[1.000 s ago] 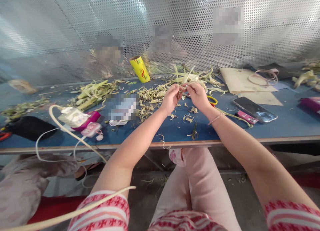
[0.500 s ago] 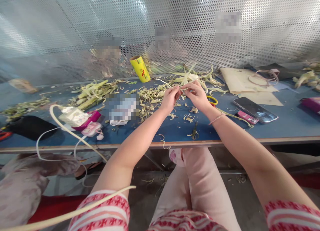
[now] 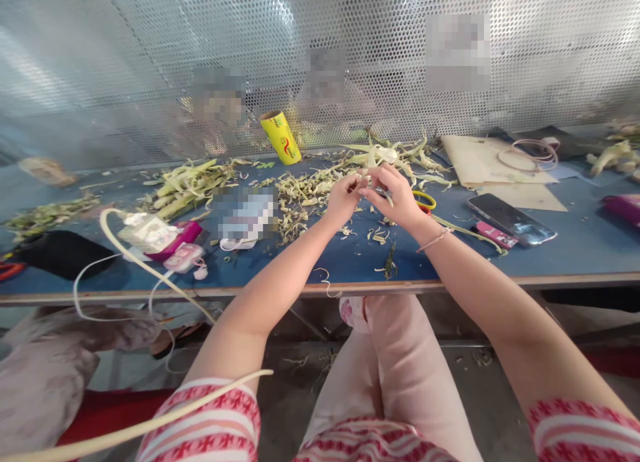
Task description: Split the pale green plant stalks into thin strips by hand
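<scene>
Both hands meet above the blue worktable (image 3: 575, 255), fingertips together. Left hand (image 3: 343, 199) and right hand (image 3: 395, 195) each pinch a pale green woven leaf-strip piece (image 3: 373, 157), held just over the table's far middle. Yellow-handled scissors (image 3: 425, 201) lie beside the right wrist. Dry leaf trimmings (image 3: 300, 192) lie scattered left of the hands; a black smartphone (image 3: 510, 219) lies to the right
</scene>
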A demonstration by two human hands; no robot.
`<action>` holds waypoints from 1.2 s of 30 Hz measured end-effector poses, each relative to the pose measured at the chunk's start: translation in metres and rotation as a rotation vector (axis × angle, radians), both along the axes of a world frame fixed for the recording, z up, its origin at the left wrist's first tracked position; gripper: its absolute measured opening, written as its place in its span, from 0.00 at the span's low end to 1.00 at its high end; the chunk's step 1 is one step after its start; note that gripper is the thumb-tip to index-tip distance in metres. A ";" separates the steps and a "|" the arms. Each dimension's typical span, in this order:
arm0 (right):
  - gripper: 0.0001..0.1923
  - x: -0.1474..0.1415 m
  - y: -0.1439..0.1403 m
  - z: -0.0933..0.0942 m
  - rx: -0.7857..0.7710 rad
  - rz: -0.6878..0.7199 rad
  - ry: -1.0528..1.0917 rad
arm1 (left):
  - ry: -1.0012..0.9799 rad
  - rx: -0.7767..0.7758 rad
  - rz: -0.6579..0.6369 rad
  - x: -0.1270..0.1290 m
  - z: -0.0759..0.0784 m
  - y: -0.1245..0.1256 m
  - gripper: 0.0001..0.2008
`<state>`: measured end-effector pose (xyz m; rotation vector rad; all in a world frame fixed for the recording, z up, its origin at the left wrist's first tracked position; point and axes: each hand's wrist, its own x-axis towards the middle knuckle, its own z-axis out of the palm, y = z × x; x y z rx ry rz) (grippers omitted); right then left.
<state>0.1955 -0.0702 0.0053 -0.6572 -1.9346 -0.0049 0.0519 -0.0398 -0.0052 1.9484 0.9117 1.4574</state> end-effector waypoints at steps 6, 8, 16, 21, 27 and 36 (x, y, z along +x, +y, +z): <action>0.06 -0.003 -0.003 0.000 0.088 0.098 -0.126 | -0.047 -0.025 0.013 0.001 -0.001 0.004 0.11; 0.05 -0.003 -0.003 -0.001 0.117 0.112 -0.134 | -0.096 -0.064 0.001 0.002 -0.004 0.008 0.11; 0.12 0.001 -0.001 0.000 -0.015 0.078 -0.082 | -0.338 -0.186 -0.140 -0.001 -0.008 0.013 0.21; 0.11 0.001 0.001 0.002 -0.194 0.065 0.006 | -0.469 -0.289 -0.190 0.002 -0.001 0.008 0.20; 0.14 0.009 0.004 0.005 -0.311 0.174 0.051 | -0.518 -0.281 -0.239 0.003 0.002 0.006 0.15; 0.12 0.006 0.012 0.000 -0.465 0.124 0.162 | -0.498 -0.232 -0.254 0.000 -0.001 0.008 0.15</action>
